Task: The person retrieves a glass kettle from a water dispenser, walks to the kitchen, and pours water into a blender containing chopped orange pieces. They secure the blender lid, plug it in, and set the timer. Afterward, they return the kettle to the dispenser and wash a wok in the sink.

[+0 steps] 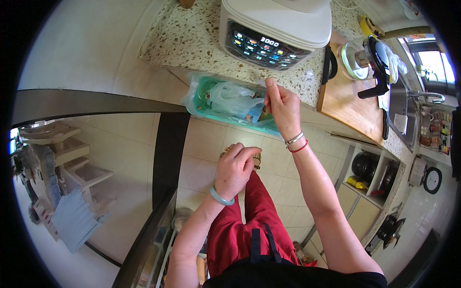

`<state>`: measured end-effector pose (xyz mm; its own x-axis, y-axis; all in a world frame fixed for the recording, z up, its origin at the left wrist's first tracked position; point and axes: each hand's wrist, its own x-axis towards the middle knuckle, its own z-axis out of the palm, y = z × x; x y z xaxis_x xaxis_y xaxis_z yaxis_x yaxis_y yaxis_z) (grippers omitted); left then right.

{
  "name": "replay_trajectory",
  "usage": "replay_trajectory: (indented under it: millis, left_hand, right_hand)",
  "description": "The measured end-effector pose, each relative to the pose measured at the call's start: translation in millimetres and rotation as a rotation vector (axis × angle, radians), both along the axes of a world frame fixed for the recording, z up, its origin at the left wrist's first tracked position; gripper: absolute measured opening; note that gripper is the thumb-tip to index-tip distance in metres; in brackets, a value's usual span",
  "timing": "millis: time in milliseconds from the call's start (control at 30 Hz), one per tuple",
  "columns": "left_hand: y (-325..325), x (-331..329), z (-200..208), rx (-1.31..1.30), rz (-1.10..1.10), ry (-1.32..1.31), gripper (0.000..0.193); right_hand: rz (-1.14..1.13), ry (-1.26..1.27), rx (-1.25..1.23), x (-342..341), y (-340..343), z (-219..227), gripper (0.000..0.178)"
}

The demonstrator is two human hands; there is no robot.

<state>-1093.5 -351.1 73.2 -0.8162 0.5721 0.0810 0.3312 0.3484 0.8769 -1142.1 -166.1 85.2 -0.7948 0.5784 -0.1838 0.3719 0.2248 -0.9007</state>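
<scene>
Bin (207, 111), counter edge (309, 100) near right hand (284, 111); left hand (233, 168) apart; fingers (249, 152) curled, grip unclear.

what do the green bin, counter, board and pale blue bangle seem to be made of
Bin: probably plastic, smooth and evenly green through the clear bag.
Counter: stone or an imitation, pale with brown flecks and a slight sheen.
Board: likely wood, with a warm tan, satin face.
Bangle: perhaps jade or glass, smooth and glossy; the look leaves it open.
</scene>
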Motion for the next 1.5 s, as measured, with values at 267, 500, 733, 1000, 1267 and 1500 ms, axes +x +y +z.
replay_trajectory:
  millis: [267,500,733,1000,1267,1500]
  left_hand:
    - [-5.2,-3.3,2.1,0.026,0.015,-0.019,0.016]
    - [-12.4,1.3,0.0,0.008,-0.021,-0.006,0.016]
    - [-16.4,0.8,-1.0,0.03,-0.009,-0.05,0.014]
    - [-18.3,0.0,-0.3,0.01,-0.03,-0.032,0.016]
    - [-18.6,2.2,5.9,0.0,-0.023,-0.059,0.017]
    - [-11.5,-29.9,18.3,-0.074,0.047,0.157,0.022]
  right_hand:
    - [-0.008,-0.037,-0.082,-19.0,-10.7,8.8,0.062]
    - [-0.033,-0.03,-0.133,-36.6,-14.3,5.3,0.068]
    - [-0.089,0.016,-0.176,-45.3,-14.2,0.1,0.067]
    - [-0.039,-0.026,-0.164,-28.0,-19.7,-1.6,0.069]
    - [-0.002,-0.031,-0.198,-4.5,-27.9,12.1,0.058]
    - [0.264,0.181,0.355,38.0,-21.2,-3.0,0.015]
